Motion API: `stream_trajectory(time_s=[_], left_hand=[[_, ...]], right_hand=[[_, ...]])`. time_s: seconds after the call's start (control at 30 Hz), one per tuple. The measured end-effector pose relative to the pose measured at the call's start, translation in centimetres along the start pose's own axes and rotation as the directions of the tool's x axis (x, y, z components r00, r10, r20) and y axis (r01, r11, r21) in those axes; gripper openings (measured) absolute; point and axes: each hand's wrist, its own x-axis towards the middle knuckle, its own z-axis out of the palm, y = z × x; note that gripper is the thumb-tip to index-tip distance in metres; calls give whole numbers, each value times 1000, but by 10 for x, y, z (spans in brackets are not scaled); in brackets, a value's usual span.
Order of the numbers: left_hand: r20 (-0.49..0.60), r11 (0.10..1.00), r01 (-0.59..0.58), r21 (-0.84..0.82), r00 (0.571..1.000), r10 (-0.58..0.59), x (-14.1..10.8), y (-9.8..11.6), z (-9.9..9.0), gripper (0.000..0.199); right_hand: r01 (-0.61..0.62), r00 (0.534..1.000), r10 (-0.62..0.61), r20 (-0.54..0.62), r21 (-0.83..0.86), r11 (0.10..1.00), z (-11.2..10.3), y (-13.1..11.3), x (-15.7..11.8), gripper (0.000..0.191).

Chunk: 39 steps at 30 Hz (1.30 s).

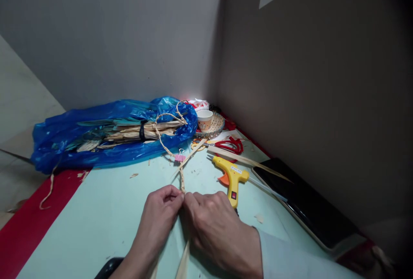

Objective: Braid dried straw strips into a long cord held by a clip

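A thin braided cord of pale dried plant fibre runs from a pink binder clip down to my hands. My left hand is closed, its thumb and index finger pinching the cord's near end. Pressed against it from the right, my right hand has its fingers curled on the same end; its fingertips are mostly hidden. Loose flat strips trail below my hands toward me. Beyond the clip, the finished cord loops back over a blue plastic bag.
Inside the bag lies a tied bundle of dried strips. A yellow glue gun is right of my hands, near red-handled scissors and a black tray-like slab. A paper cup stands in a woven basket by the wall corner.
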Motion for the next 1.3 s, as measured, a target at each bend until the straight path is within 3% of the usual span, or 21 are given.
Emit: stream_trajectory(time_s=[0.17, 0.3, 0.4, 0.53, 0.57, 0.63, 0.7, 0.8, 0.9, 1.07, 1.3], left_hand=[[43, 982, 97, -163, 995, -91, -4, -1, 0, 23], [53, 966, 133, -221, 991, -125, -5, -1, -2, 29], [38, 960, 105, -258, 994, -98, -6, 0, -3, 26], [47, 949, 130, -286, 992, -121, -6, 5, -7, 28], [51, 948, 141, -286, 990, -132, -6, 6, -8, 29], [54, 949, 139, -282, 990, -129, -6, 6, -9, 30], [54, 956, 130, -262, 991, -120, -6, 6, -10, 29], [80, 970, 104, -218, 993, -88, -7, 5, -11, 26], [98, 984, 70, -162, 994, -55, -8, 7, -10, 20], [73, 998, 26, -54, 997, -22, -11, 13, -10, 18], [38, 968, -86, 237, 996, 80, -18, 16, -10, 25]], right_hand=[[74, 997, -74, 8, -48, 996, 4, -4, 0, 11], [140, 988, -148, -45, -138, 980, 3, -5, 0, 25], [90, 991, -80, -109, 90, 992, -4, 2, 1, 21], [-135, 958, 238, -161, 483, 865, -12, 20, 12, 27], [-141, 960, 254, -122, 572, 808, -10, 25, 15, 26], [-106, 987, 160, -8, 719, 687, -4, 31, 20, 26], [-75, 997, 58, 50, 792, 606, 4, 34, 23, 27], [-75, 996, 8, 84, 835, 545, 11, 36, 24, 26], [-85, 994, -14, 111, 834, 546, 8, 37, 23, 25], [-114, 993, 42, 111, 797, 593, 0, 33, 22, 29], [-178, 977, 189, 99, 869, 463, 9, 26, 23, 30]])
